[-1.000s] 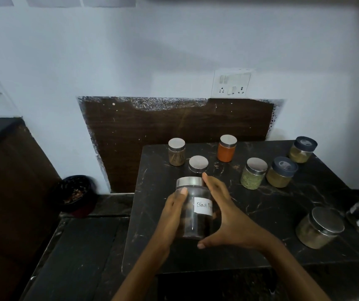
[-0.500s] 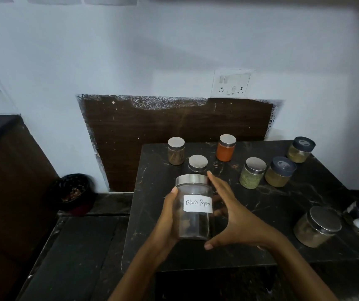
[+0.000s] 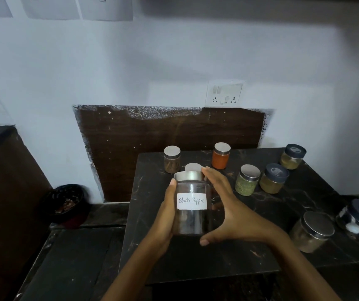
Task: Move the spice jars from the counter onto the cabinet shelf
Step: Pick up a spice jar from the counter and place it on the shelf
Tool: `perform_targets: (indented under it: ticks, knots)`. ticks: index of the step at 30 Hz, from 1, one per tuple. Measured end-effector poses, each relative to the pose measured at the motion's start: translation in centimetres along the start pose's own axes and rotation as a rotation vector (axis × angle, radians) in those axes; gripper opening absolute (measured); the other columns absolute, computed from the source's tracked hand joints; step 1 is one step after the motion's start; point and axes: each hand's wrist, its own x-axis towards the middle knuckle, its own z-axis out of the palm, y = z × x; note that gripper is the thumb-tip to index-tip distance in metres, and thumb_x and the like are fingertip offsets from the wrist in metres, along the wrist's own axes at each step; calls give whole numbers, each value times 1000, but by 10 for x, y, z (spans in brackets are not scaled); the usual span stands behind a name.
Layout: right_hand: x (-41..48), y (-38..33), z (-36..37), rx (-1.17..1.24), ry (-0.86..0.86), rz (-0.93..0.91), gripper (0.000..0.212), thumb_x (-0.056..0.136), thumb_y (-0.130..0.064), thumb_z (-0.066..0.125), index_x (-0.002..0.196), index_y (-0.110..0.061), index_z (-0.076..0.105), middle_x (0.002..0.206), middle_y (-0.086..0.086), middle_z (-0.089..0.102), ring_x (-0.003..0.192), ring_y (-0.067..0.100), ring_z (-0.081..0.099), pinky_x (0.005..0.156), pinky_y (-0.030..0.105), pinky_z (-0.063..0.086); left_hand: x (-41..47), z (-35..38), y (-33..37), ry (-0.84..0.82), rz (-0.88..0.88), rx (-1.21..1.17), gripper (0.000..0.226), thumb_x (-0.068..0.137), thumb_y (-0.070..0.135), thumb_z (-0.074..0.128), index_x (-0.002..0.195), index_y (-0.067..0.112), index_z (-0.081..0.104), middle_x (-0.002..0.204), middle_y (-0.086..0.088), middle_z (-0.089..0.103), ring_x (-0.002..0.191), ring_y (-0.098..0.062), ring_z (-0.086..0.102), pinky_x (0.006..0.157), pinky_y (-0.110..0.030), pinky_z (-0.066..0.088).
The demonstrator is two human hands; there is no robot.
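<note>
Both hands, left (image 3: 165, 216) and right (image 3: 228, 211), grip one Black Pepper jar (image 3: 191, 205); eight jars stand on the counter (image 3: 250, 246).

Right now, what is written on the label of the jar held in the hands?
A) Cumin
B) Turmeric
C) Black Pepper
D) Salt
C: the white label on the clear jar, held between the left hand and right hand, reads "Black Pepper".

Dim white wall (image 3: 174, 61), wall socket (image 3: 225, 94)
</note>
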Motion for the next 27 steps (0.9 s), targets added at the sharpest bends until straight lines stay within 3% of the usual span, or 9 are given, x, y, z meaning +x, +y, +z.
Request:
perform_targets:
  ticks: [2, 6, 9, 12, 14, 19, 22, 24, 27]
  knots:
    - [3, -1, -9, 12, 35, -29, 125, 57, -33, 87, 137, -59, -6, 142, -41, -10, 131, -16, 11, 96, 5, 33, 3, 3, 9, -28, 73, 59, 40, 86, 60, 27, 107, 37, 53, 107, -3, 64, 101, -21, 61, 84, -38, 50]
    - [15, -2, -28, 56, 105, -62, 117, 59, -41, 84, 139, -56, 0, 147, -32, 2, 136, 3, 24, 99, 24, 45, 15, 10, 25, -57, 207, 146, 49, 80, 62, 29, 112, 36, 56, 105, 1, 68, 99, -15, 64, 86, -34, 51]
    - [31, -3, -49, 184, 178, -64, 96, 69, -39, 75, 139, -53, 11, 150, -12, 21, 122, 4, 47, 85, 19, 52, 33, 21, 45, -62, 293, 210, 54, 79, 63, 31, 113, 32, 59, 104, -1, 71, 96, -15, 67, 86, -32, 52]
    - [50, -6, -76, 253, 245, -62, 79, 73, -45, 61, 137, -50, 16, 141, -11, 33, 114, 1, 52, 92, 26, 52, 54, 33, 67, -54, 369, 243, 58, 80, 62, 32, 116, 27, 60, 105, -6, 71, 96, -17, 68, 84, -31, 53]
    - [65, -6, -97, 309, 277, -58, 77, 74, -47, 57, 140, -46, 18, 136, -13, 37, 108, 3, 55, 95, 34, 51, 69, 42, 83, -30, 418, 239, 62, 79, 62, 32, 119, 24, 59, 106, -7, 70, 97, -19, 68, 83, -32, 54]
    - [97, -2, -144, 338, 325, -144, 83, 73, -47, 66, 142, -39, 20, 132, -12, 43, 104, 3, 56, 77, 20, 55, 97, 67, 130, -17, 523, 252, 59, 83, 57, 30, 121, 20, 57, 105, -5, 70, 94, -14, 68, 71, -22, 55]
    - [110, -2, -167, 307, 257, -205, 98, 59, -53, 78, 136, -51, 16, 125, -26, 43, 105, 2, 59, 73, 20, 55, 114, 77, 158, 31, 567, 283, 67, 81, 70, 29, 123, 25, 57, 111, -4, 68, 105, -19, 64, 92, -39, 51]
    - [125, -5, -184, 331, 232, -234, 97, 63, -44, 81, 136, -51, 18, 124, -18, 49, 103, 8, 63, 72, 26, 57, 125, 83, 177, 47, 598, 274, 68, 81, 73, 30, 122, 26, 59, 111, -3, 69, 106, -20, 64, 98, -46, 47]
    - [148, -19, -207, 362, 270, -253, 95, 59, -39, 73, 138, -49, 20, 129, -4, 52, 105, 17, 63, 74, 34, 59, 139, 87, 205, 51, 650, 291, 66, 80, 67, 29, 125, 26, 55, 116, -3, 67, 108, -19, 63, 99, -45, 47]
